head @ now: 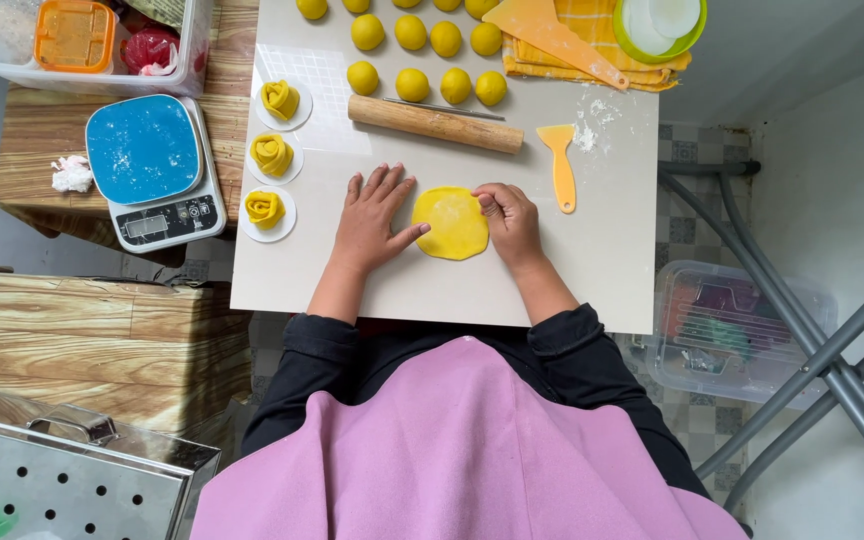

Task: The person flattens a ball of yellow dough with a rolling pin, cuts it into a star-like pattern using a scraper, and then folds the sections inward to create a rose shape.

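Observation:
A flat round disc of yellow dough (450, 224) lies on the white board (592, 270) in front of me. My left hand (372, 218) rests flat beside it, fingers spread, with the thumb tip touching the disc's left edge. My right hand (509, 218) has its fingers curled on the disc's right edge, pinching it. A wooden rolling pin (435, 123) lies just beyond the hands. Several yellow dough balls (412, 84) sit in rows at the far side of the board.
Three rose-shaped yellow dough pieces (272, 154) on white paper rounds line the board's left edge. An orange scraper (559, 160) lies right of the pin. A blue-topped kitchen scale (152, 165) stands left. A yellow cloth (592, 50) and green bowl (660, 25) sit far right.

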